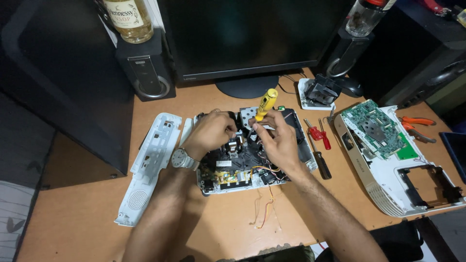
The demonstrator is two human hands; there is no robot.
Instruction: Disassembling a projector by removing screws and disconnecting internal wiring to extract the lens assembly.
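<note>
On the brown wooden bench lies the opened white-cased device with black innards and loose wires, its long axis running left to right before a black monitor. A detached white plastic cover panel lies just left; a second opened white housing with a green circuit board sits well to the right. The right hand is closed around a yellow-handled screwdriver, which stands nearly upright, handle tilted up and away above the fingers, tip down into the device. The left hand, curled, rests on the device's upper left; what it pinches is hidden. Red-handled and black-handled screwdrivers lie just right.
</note>
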